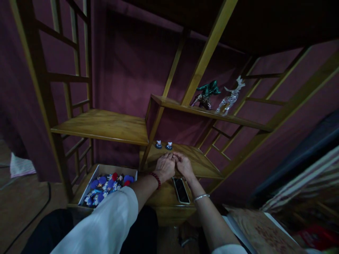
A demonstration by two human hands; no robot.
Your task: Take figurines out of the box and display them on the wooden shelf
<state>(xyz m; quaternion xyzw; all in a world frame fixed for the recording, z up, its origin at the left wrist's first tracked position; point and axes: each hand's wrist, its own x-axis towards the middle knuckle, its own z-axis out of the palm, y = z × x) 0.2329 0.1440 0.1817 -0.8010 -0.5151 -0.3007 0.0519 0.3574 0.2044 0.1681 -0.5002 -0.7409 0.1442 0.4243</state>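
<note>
My left hand (165,167), with a dark red bead bracelet on its wrist, meets my right hand (183,165) over the lower shelf (203,164). Fingers of both are bent and pressed together at the tips; whatever is between them is hidden. A silver bangle circles my right wrist. Just beyond the hands, two small figurines, one on the left (158,144) and one on the right (169,145), stand upright on dark bases. Below my right hand lies a smartphone (181,190) with a dark screen and a pale case.
At lower left, an open white box (87,192) holds several small blue, white and red figurines (106,185). A bare wooden shelf (106,123) is above it. A green figure (208,93) and a clear deer statuette (231,97) stand on the upper right shelf. Wooden posts divide the unit.
</note>
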